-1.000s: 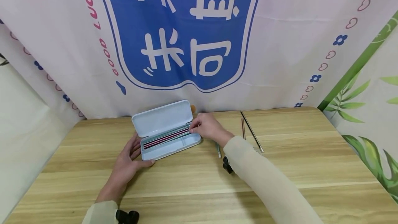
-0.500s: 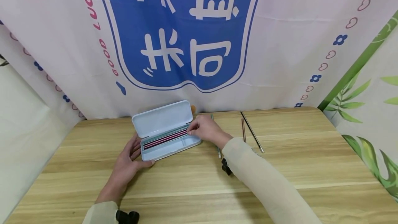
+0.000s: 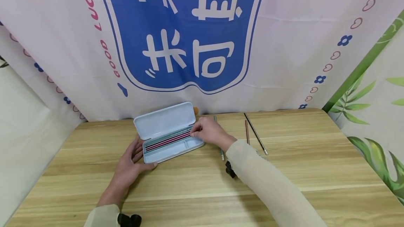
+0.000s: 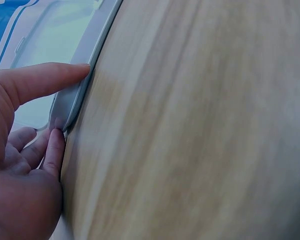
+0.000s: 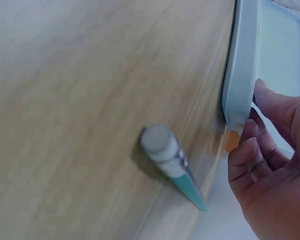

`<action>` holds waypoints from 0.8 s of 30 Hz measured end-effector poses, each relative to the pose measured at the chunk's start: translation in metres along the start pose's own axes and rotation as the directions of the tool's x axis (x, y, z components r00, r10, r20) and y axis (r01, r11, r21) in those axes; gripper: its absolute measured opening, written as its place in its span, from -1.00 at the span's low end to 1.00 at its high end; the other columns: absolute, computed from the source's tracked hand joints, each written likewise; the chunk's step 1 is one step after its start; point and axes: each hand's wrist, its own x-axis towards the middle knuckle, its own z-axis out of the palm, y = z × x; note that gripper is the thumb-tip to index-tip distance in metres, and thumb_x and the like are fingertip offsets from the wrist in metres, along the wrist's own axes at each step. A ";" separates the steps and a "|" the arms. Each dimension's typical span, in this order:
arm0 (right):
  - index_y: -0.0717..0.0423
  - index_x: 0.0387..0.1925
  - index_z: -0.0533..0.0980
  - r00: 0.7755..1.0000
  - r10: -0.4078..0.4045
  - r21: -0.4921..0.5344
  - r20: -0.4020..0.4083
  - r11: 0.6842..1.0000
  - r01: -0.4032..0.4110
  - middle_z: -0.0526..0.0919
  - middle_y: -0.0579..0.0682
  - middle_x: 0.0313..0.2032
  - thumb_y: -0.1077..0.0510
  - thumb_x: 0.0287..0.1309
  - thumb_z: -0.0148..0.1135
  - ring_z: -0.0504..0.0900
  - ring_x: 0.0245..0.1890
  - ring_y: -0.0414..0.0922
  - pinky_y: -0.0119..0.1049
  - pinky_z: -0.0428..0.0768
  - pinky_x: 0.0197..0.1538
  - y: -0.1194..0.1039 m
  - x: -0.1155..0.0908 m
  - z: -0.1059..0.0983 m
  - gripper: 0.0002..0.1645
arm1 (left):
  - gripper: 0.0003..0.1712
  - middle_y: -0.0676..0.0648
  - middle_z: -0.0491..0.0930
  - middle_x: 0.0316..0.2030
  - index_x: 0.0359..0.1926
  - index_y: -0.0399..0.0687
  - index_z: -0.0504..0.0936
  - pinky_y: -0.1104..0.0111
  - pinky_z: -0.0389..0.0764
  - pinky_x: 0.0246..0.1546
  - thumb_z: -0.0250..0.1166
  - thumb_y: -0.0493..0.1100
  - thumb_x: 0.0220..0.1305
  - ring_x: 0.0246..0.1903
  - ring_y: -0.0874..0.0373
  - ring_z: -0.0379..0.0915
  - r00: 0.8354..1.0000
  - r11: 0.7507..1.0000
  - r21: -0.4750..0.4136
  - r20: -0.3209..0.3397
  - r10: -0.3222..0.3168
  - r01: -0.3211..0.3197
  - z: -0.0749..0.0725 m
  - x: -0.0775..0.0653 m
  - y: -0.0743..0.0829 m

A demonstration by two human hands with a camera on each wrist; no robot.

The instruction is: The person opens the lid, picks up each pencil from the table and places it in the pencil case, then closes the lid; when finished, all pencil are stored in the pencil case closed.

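A light blue pencil case (image 3: 167, 153) stands on the table with its lid (image 3: 165, 120) tipped up at the back. Dark red striped pencils (image 3: 167, 141) and a teal pencil (image 3: 164, 136) lie lengthwise inside. My left hand (image 3: 127, 165) holds the case's left end, thumb along the front edge and fingers at the side; the left wrist view shows this thumb (image 4: 50, 82) on the rim. Over the right end of the compartment, my right hand (image 3: 209, 132) pinches the end of a dark red pencil. In the right wrist view the pinched part is hidden behind the fingers (image 5: 245, 150).
Right of the case, a teal pencil (image 3: 222, 154) with a white eraser lies partly under the right wrist. Farther right are a reddish-brown pencil (image 3: 247, 132) and a black pencil (image 3: 255, 133). A printed cloth (image 3: 277, 62) hangs behind the table (image 3: 195, 192).
My right hand has shifted slightly left and down along the pencils, showing more of the teal pencil beside it. My left hand and the case stay where they were.
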 end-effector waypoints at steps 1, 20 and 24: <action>0.01 -0.20 0.85 1.000 0.001 0.006 -0.001 1.000 -0.001 0.81 -0.08 -0.16 0.17 0.40 0.44 0.60 -0.14 -0.19 -0.37 0.61 -0.08 0.000 -0.001 -0.001 -0.89 | 0.46 -0.22 0.10 0.67 0.78 0.24 -0.26 -0.09 0.18 0.70 0.60 -0.30 0.18 0.64 -0.22 0.11 1.000 1.000 -0.001 0.000 -0.001 0.001 0.000 0.000 0.000; 0.10 0.17 0.70 0.986 0.123 0.282 -0.109 0.955 -0.088 0.77 0.08 -0.17 0.14 0.36 0.49 0.77 -0.34 -0.02 -0.13 0.85 -0.25 -0.002 -0.074 -0.083 -0.61 | 0.47 -0.22 0.13 0.66 0.78 0.23 -0.27 -0.05 0.22 0.69 0.60 -0.32 0.18 0.64 -0.22 0.14 1.000 1.000 0.013 0.001 0.019 -0.019 0.001 0.000 0.001; 0.11 0.19 0.68 0.973 0.165 0.317 -0.162 0.942 -0.107 0.78 0.10 -0.18 0.13 0.36 0.48 0.76 -0.38 -0.03 -0.19 0.84 -0.29 0.010 -0.099 -0.095 -0.59 | 0.46 -0.20 0.12 0.67 0.78 0.25 -0.28 0.00 0.26 0.68 0.60 -0.28 0.20 0.64 -0.19 0.13 1.000 0.999 0.027 0.009 0.021 -0.022 0.000 0.001 -0.001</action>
